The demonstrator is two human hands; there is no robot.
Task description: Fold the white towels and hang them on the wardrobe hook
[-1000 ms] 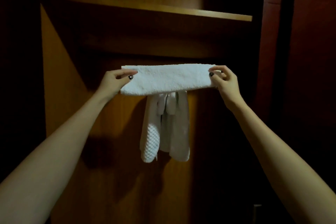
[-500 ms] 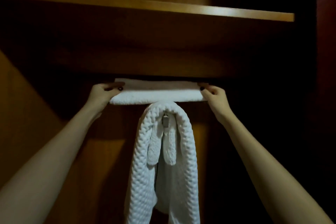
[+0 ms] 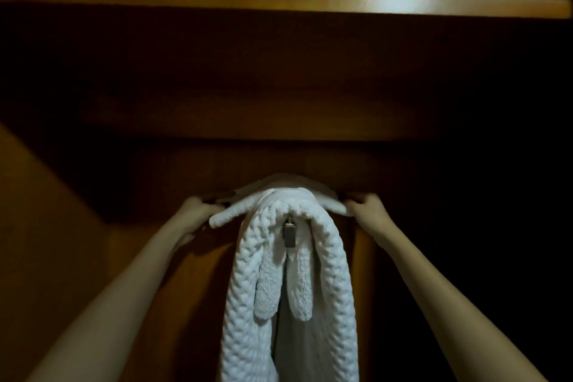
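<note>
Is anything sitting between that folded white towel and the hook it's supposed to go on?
Yes. A thick waffle-textured white cloth drapes over the hook, leaving only its metal end showing. The folded towel, gripped at its ends by the left hand and right hand, lies across the top of that cloth.

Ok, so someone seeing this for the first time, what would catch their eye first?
The thick white waffle-textured towel hanging from a small metal hook at centre stands out against the dark wardrobe. Just above, the left hand and right hand grip the ends of a folded white terry towel laid across its top, beneath a lit wooden shelf.
</note>
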